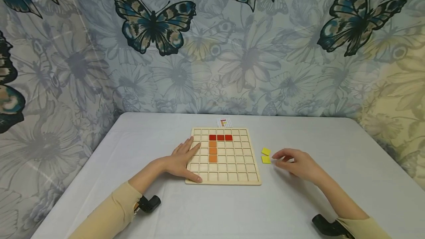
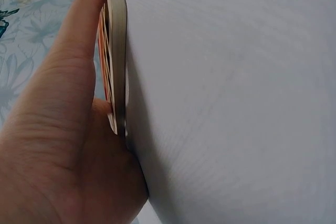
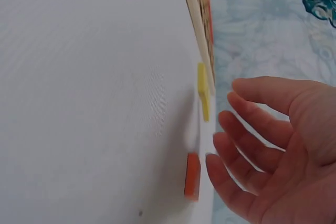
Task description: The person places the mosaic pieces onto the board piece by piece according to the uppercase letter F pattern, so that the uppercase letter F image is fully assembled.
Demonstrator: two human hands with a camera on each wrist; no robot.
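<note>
While the left hand (image 1: pixel 179 162) rests, fingers wide, on the board (image 1: pixel 232 177) bearing 3 red tiles (image 1: pixel 220 138) and 3 orange tiles (image 1: pixel 213 151), right hand (image 1: pixel 297 163) empty, fingers bent, near 2 yellow tiles (image 1: pixel 266 159) beside the board

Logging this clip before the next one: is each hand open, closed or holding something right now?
Left hand: open, fingers spread, resting on the wooden board.
Right hand: open, fingers loosely bent beside the yellow tiles, holding nothing.
</note>
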